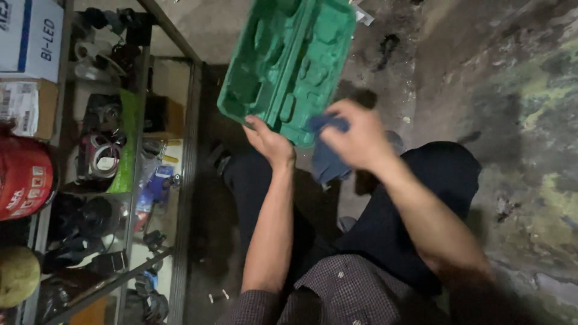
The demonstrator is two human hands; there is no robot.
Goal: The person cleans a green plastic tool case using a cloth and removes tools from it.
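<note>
Green moulded plastic tray (288,60), full of shaped recesses, tilted on edge above the floor, hollow side toward the camera (slightly blurred), pinched at its lower rim by the left hand (269,142). Crumpled blue cloth (328,153), pressed against the tray's lower corner, bunched under the right hand (356,136).

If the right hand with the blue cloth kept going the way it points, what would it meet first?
Most likely the green moulded tray: the right hand presses its blue cloth toward the near edge, apparently already touching, though blur hides exact contact.
</note>
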